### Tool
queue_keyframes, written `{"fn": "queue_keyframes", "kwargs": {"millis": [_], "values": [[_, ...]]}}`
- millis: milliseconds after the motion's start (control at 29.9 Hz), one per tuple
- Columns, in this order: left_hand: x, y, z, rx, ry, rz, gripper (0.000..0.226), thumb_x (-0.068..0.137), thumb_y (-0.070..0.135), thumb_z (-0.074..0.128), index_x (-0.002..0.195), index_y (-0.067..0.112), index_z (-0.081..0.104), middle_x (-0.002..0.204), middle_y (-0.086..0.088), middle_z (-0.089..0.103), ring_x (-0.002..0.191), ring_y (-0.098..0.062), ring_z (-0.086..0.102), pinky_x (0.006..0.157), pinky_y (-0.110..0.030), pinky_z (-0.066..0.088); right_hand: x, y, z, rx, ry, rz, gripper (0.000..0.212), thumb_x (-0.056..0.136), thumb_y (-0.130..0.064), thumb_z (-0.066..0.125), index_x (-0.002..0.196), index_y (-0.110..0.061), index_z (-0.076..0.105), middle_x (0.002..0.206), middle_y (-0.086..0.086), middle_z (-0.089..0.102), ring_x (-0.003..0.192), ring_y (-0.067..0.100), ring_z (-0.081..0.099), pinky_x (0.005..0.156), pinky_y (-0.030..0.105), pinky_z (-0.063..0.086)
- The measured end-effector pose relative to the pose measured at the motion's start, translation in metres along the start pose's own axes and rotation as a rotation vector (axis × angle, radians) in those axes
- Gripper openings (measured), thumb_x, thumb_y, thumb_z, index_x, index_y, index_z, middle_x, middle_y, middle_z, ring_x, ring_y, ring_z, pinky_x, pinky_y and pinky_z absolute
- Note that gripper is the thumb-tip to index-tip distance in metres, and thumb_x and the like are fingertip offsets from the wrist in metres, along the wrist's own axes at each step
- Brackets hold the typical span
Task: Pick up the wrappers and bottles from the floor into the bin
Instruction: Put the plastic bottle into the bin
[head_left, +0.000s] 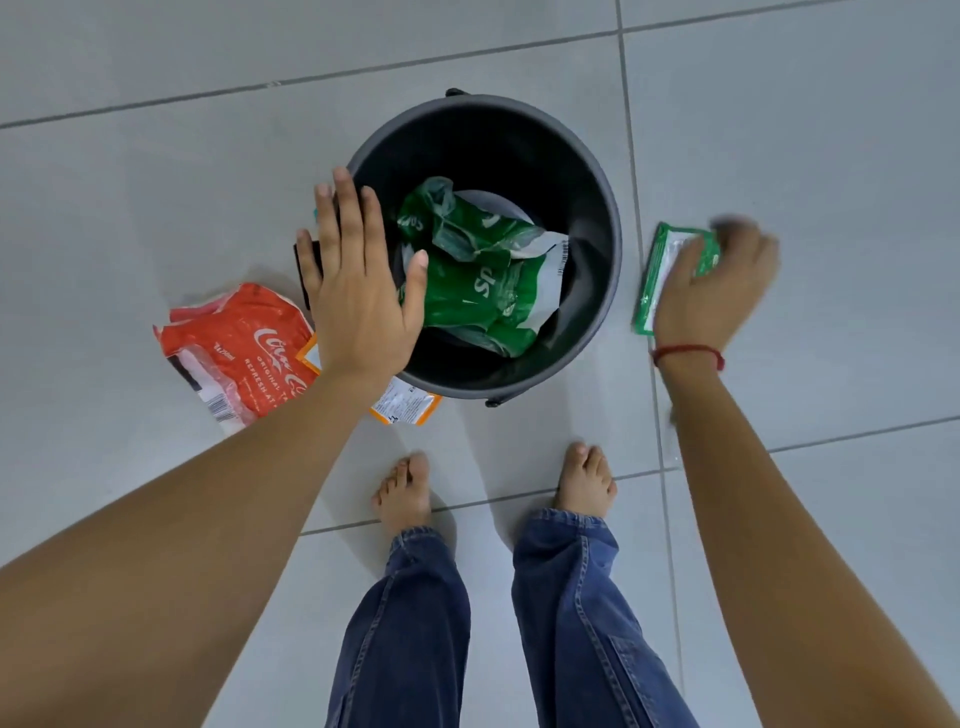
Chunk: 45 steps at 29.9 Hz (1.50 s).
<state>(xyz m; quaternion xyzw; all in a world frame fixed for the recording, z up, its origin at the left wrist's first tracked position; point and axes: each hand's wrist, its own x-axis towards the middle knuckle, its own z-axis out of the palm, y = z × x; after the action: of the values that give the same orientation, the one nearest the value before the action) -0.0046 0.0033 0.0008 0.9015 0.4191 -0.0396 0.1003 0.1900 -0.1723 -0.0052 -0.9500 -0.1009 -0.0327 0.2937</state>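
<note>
On grey tile floor (156, 78), black bin (597, 182) upright, just ahead of bare feet (402, 493). Inside bin: crumpled green wrap (483, 280), so at least one item done. Left of bin, on floor: red wrap (234, 348), flattened, label side up; orange packet (408, 405) just beside it, touching bin base, partly hidden under left forearm. Dark flat thing (304, 270) under left hand against bin's left wall, can't tell what. Right of bin, near but apart: small green packet (670, 260) on floor. Left hand (358, 291) flat, fingers spread, palm down, hovering over bin's left rim, holding nothing visible. Right hand (711, 291) blurred, down on green packet, fingers curled over its top edge; likely pinching it, grip itself not clear, can't tell if lifted off floor. No bottles visible anywhere. Progress judged: early to middle, one wrap binned, three or so items left on floor (red, orange, small green), plus dark thing if trash. Step in hand, probably: right hand grabbing green packet for drop into bin. Red wrap bulky, light, likely needs whole-hand grab.
</note>
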Motion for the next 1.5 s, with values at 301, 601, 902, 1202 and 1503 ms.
{"fn": "queue_keyframes", "kwargs": {"millis": [301, 601, 902, 1202, 1503], "values": [[0.001, -0.003, 0.009, 0.0, 0.06, 0.023, 0.067, 0.098, 0.049, 0.026, 0.15, 0.007, 0.019, 0.161, -0.017, 0.01, 0.149, -0.032, 0.007, 0.119, -0.051, 0.011, -0.08, 0.175, 0.003, -0.32, -0.49, 1.152, 0.081, 0.081, -0.025, 0.072, 0.14, -0.004, 0.021, 0.14, 0.024, 0.038, 0.128, 0.04, 0.04, 0.109, 0.048, 0.036], [0.0, -0.001, 0.004, 0.014, 0.032, 0.011, 0.067, 0.099, 0.047, 0.027, 0.15, 0.005, 0.016, 0.161, -0.017, 0.007, 0.149, -0.031, 0.005, 0.119, -0.051, 0.01, -0.055, 0.043, 0.025, 0.301, -0.137, 0.736, 0.049, 0.078, -0.022, 0.071, 0.119, -0.005, 0.048, 0.101, 0.009, 0.058, 0.086, 0.022, 0.059, 0.064, 0.017, 0.047], [-0.001, 0.0, 0.003, -0.039, 0.026, 0.003, 0.066, 0.098, 0.045, 0.025, 0.15, 0.006, 0.017, 0.161, -0.016, 0.008, 0.149, -0.029, 0.005, 0.119, -0.05, 0.009, -0.064, -0.096, -0.005, 0.195, -0.408, -0.04, 0.062, 0.075, -0.029, 0.068, 0.128, -0.007, 0.045, 0.107, 0.009, 0.055, 0.098, 0.023, 0.052, 0.079, 0.036, 0.051], [-0.001, -0.003, 0.007, -0.034, 0.029, 0.0, 0.064, 0.098, 0.046, 0.026, 0.15, 0.007, 0.02, 0.161, -0.016, 0.011, 0.149, -0.029, 0.008, 0.119, -0.051, 0.011, 0.027, -0.066, 0.018, 0.184, 0.037, -0.123, 0.031, 0.09, -0.025, 0.054, 0.112, -0.003, 0.059, 0.106, 0.016, 0.06, 0.097, 0.026, 0.057, 0.076, 0.01, 0.036], [-0.003, -0.004, 0.011, -0.04, 0.053, -0.004, 0.066, 0.097, 0.048, 0.025, 0.151, 0.011, 0.016, 0.162, -0.012, 0.008, 0.149, -0.024, 0.003, 0.119, -0.047, 0.007, 0.109, 0.052, 0.116, -0.558, -0.798, 0.114, 0.086, 0.089, -0.032, 0.062, 0.149, -0.006, 0.006, 0.156, 0.024, 0.005, 0.143, 0.039, 0.011, 0.114, 0.051, 0.025]]}}
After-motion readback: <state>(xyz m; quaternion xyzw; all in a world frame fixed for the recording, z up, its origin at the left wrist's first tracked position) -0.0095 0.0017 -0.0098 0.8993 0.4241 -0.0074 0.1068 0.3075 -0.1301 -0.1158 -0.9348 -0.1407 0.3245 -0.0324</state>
